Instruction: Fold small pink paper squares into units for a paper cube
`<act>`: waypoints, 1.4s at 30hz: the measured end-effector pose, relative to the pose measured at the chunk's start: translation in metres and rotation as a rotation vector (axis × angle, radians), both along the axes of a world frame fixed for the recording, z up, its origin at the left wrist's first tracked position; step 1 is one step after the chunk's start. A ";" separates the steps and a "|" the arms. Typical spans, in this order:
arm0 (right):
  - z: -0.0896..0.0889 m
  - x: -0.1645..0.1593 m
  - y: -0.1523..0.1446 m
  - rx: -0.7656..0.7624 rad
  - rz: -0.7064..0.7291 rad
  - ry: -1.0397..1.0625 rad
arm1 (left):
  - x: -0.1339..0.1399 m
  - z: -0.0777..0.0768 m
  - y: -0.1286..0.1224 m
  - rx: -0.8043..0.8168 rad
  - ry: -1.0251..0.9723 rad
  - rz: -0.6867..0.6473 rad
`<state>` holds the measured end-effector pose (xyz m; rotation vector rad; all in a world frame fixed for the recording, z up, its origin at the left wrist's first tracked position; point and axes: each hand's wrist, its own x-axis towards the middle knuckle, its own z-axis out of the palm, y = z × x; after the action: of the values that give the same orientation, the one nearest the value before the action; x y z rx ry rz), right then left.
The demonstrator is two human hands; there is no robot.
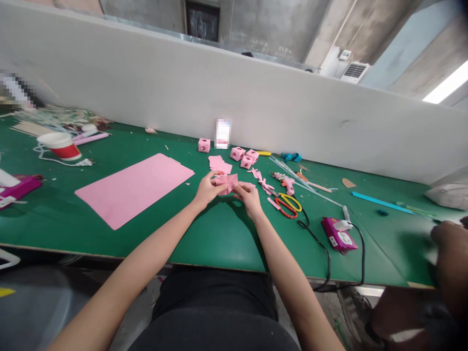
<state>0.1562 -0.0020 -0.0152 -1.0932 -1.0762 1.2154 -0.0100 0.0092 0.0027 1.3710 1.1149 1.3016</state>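
Four pink cubes stood formed near the worktop's back edge while left hand and right hand pinched a seemingly unfinished paper piece, flat papers remaining.

Bare forearms, bare wrists, plain charcoal top, black legwear

Looks like a craft workshop. Judging by: long green worktable across mid-frame, backed by a white partition; glue gun and scissors right of centre; pink paper left of centre; wooden sticks far left; power strip lower right; bare concrete wall up top.
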 end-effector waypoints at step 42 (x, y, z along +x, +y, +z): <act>0.005 -0.004 -0.006 -0.093 0.227 -0.140 | 0.000 0.000 0.000 -0.102 -0.050 -0.018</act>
<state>0.1523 -0.0077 -0.0102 -1.1647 -1.2886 1.3954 -0.0103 0.0089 0.0030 1.2645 1.1165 1.2427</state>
